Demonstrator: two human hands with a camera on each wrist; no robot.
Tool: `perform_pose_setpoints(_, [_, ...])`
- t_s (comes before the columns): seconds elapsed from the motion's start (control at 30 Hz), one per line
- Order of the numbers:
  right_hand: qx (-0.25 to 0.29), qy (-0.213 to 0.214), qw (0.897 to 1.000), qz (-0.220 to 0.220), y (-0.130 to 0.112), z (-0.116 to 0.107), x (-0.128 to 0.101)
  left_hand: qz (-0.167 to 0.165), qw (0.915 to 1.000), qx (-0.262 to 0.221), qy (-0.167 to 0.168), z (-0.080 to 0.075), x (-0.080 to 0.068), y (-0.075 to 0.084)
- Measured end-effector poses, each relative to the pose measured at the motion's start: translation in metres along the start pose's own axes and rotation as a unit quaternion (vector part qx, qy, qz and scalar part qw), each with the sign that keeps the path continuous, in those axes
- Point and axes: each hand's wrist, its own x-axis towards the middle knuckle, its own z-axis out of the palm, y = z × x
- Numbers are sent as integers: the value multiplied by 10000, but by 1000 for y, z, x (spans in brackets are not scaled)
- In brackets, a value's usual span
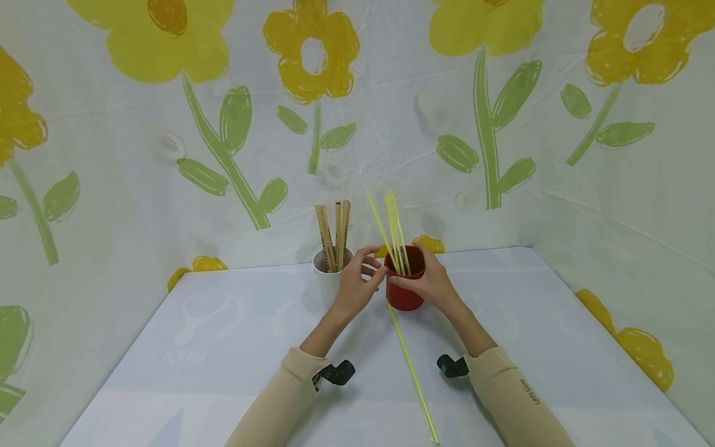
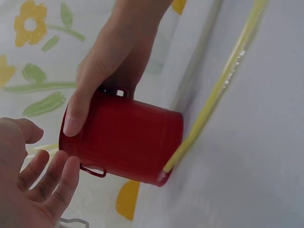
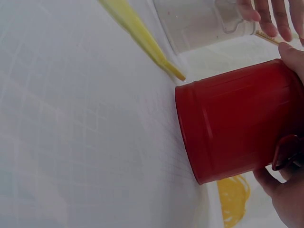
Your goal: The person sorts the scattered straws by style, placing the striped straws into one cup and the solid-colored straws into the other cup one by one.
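The head view looks forward and down over the table (image 1: 234, 335) toward the flowered backdrop, taking in both forearms from some way back. The left wrist view sits close, rolled sideways, facing the red cup (image 2: 128, 142). The right wrist view is closer, also rolled. All three share the cup and the loose yellow stick (image 1: 413, 372).

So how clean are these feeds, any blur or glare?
Head view: sharp, evenly lit, edges bowed by the wide lens. Left wrist view: red cup sharp, left hand soft. Right wrist view: dimmer and greyish, straw blurred; no glare.
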Motion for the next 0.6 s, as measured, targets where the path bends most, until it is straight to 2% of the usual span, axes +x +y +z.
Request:
perform_pose_setpoints(0.2, [-15, -18, 10000, 10, 0, 0, -1, -133, 9996, -149, -216, -3, -13, -7])
perform_pose_setpoints(0.4, [-10, -11, 10000, -28, 0, -1, -1, -444, 9977, 78, -507, -3, -26, -14])
perform_pose_setpoints(0.6, [-9, 2, 9999, -122, 1, 0, 0, -941, 9889, 353, -1090, -2, -42, -15])
